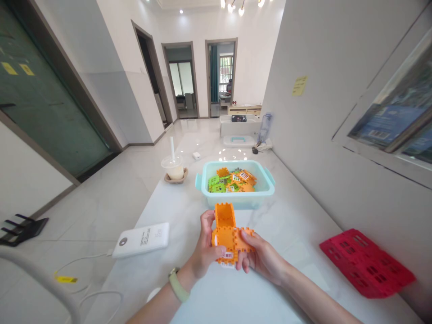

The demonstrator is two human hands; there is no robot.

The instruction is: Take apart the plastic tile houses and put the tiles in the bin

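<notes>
Joined orange interlocking building panels (225, 238) with notched edges form a small box-like structure, held up above the white table. My left hand (204, 245), a pale green watch band on its wrist, grips the structure from the left, thumb across its lower front. With thumb and fingers, my right hand (258, 252) pinches an orange panel (245, 240) at the structure's right side. White window-like pieces show at the bottom, partly covered by fingers. Just beyond stands a light blue tub (236, 198) holding loose orange, green and white panels (232, 180).
A red panel assembly (367, 263) lies at the right near the wall. To the left are a white power bank (141, 240) with a cable and a lidded drink cup (173, 168) in a holder. Keys (255, 150), a clear bottle (265, 126) and a box lid (239, 141) sit farther back.
</notes>
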